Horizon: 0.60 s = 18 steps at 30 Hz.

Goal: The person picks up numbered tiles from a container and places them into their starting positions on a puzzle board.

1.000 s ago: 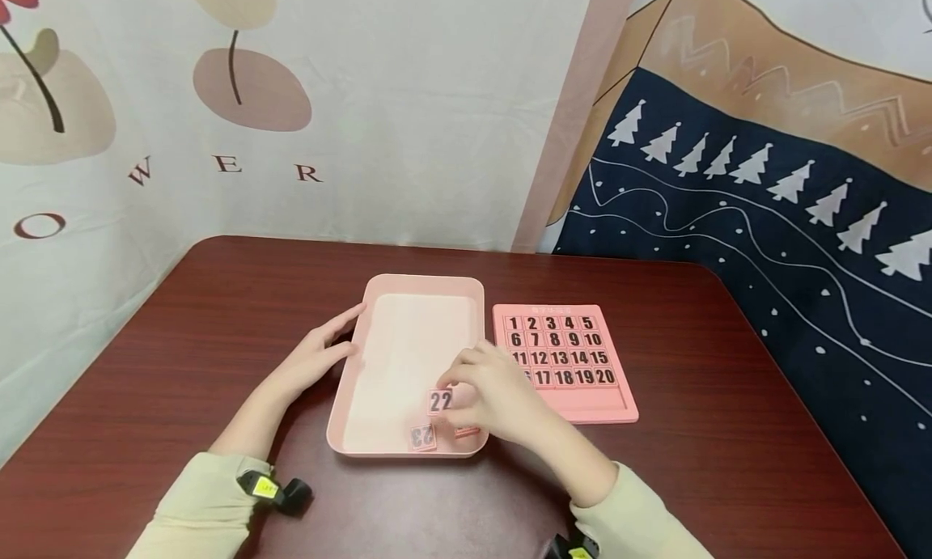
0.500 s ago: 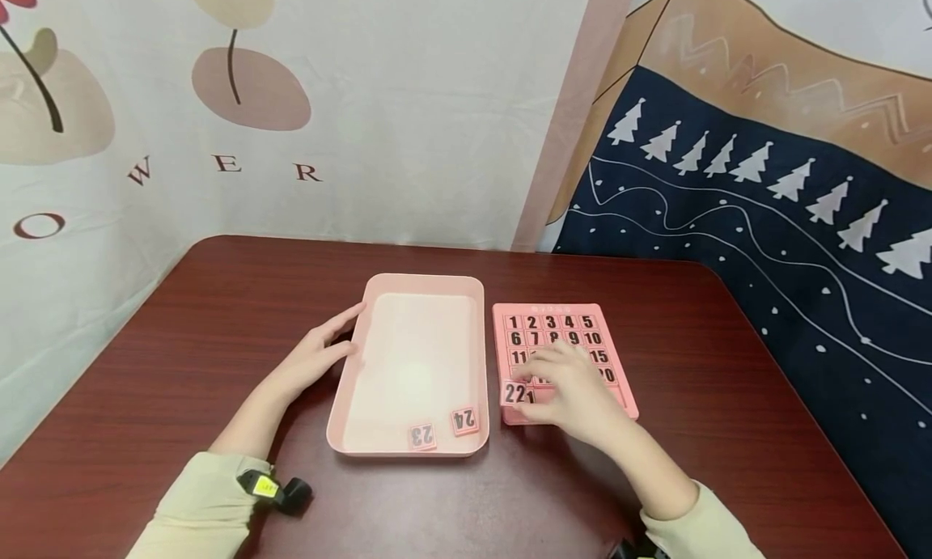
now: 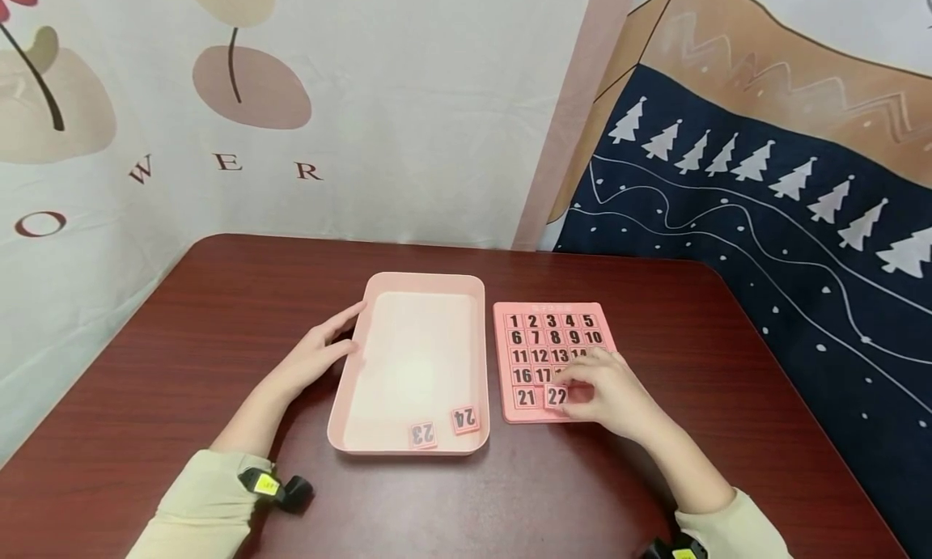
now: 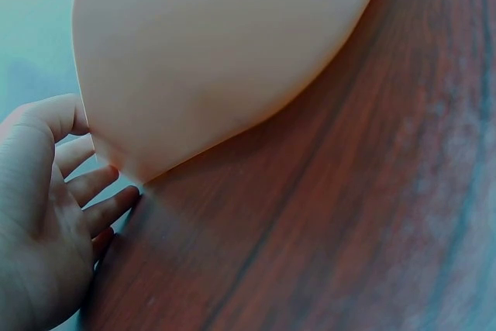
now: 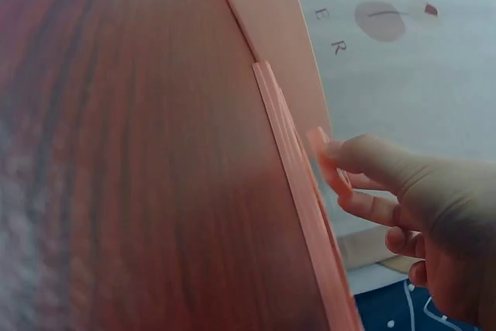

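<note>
My right hand (image 3: 610, 393) pinches the number 22 tile (image 3: 556, 396) between thumb and fingers over the bottom row of the pink number board (image 3: 515, 413). In the right wrist view the tile (image 5: 332, 167) is tilted, close above the board's edge (image 5: 298, 191). Tile 21 (image 3: 526, 397) sits at the left of that row, and the rows above carry numbers in order, partly covered by my fingers. My left hand (image 3: 315, 358) touches the left wall of the pink tray (image 3: 351, 381) with fingers nearly straight; the left wrist view shows its fingertips against the tray wall (image 4: 209, 60).
Inside the tray, near its front right, lie tile 23 (image 3: 422, 435) and tile 24 (image 3: 465, 419), both upside down to me. Tray and board stand side by side on a dark red wooden table (image 3: 408, 510). Printed cloths (image 3: 422, 122) hang behind it.
The right hand has carried tile 22 out of the tray and rightward over the board, to just right of tile 21. The left hand has stayed at the tray.
</note>
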Motion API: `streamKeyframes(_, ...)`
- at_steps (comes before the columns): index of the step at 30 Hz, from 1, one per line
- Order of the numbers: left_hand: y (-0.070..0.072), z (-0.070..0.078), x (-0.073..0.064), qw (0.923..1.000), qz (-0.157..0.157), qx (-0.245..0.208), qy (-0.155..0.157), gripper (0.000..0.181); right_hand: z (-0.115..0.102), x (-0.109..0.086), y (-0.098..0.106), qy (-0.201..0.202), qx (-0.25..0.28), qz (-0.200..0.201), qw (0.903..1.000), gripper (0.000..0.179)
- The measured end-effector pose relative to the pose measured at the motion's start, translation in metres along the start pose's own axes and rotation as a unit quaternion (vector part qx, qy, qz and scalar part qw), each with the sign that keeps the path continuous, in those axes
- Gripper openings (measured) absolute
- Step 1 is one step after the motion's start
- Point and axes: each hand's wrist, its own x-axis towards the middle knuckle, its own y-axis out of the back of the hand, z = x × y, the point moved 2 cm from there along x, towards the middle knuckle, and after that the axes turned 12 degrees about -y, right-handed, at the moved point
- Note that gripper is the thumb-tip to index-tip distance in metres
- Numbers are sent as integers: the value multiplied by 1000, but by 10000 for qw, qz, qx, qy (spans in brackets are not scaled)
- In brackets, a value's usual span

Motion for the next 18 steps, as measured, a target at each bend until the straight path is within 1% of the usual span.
streamKeyframes(3, 0, 0, 0, 10000, 12, -4, -26, 63, 4, 1, -3, -17, 109, -79, 9999, 25)
streamKeyframes(6, 0, 0, 0, 10000, 20, -24, -15, 63, 7, 3, -6, 57, 108, -81, 9999, 24)
streamKeyframes(9, 0, 0, 1, 10000, 17, -7, 3, 63, 7, 4, -9, 143, 106, -58, 9998, 24)
streamKeyframes(13, -1, 0, 0, 10000, 8, -8, 16, 64, 4, 4, -11, 158, 138, -143, 9997, 25)
streamKeyframes(18, -1, -1, 0, 10000, -14, -60, 34, 64, 1, 3, -11, 242, -159, -173, 9994, 28)
